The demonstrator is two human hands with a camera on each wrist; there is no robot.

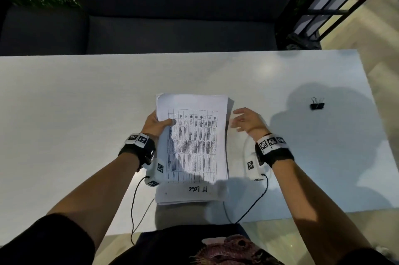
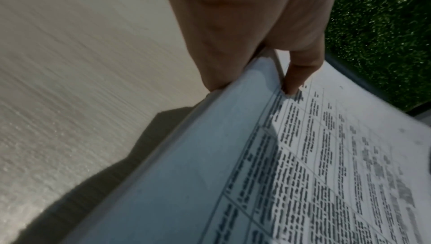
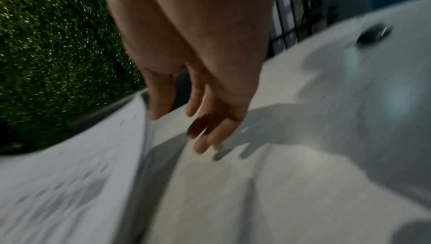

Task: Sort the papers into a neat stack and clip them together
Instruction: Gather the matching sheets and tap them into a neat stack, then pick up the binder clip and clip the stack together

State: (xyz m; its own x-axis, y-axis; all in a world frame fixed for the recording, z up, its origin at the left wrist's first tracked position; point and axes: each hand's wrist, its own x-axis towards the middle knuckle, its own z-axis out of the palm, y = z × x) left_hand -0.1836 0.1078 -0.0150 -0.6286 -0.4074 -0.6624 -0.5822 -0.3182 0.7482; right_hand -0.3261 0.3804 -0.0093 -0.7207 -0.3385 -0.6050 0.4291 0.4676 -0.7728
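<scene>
A person stands at a white table [image 1: 86, 113], seen from above, with both forearms reaching forward. The left hand [image 1: 154, 125] grips the left edge of a stack of papers [image 1: 194, 135] in the middle of the table: the thumb [image 2: 296, 74] lies on top of the printed top sheet, pressing near the corner of a table of text, while the other fingers go under the edge and are hidden there. The gripped sheets are lifted off the table along that left side, casting a shadow beneath them. A second lot of sheets [image 1: 190, 194] with a handwritten note lies flat nearer the person, showing from under the lifted sheets' near edge. The right hand [image 1: 248, 121] hovers just beside the right edge of the papers, fingers loosely spread and slightly bent, holding nothing; in the blurred right wrist view its thumb [image 3: 161, 100] is close to the paper edge, and whether it touches cannot be told. A black binder clip [image 1: 317, 105] sits alone on the table well to the right, apart from both hands. Both wrists wear black bands with square markers.
</scene>
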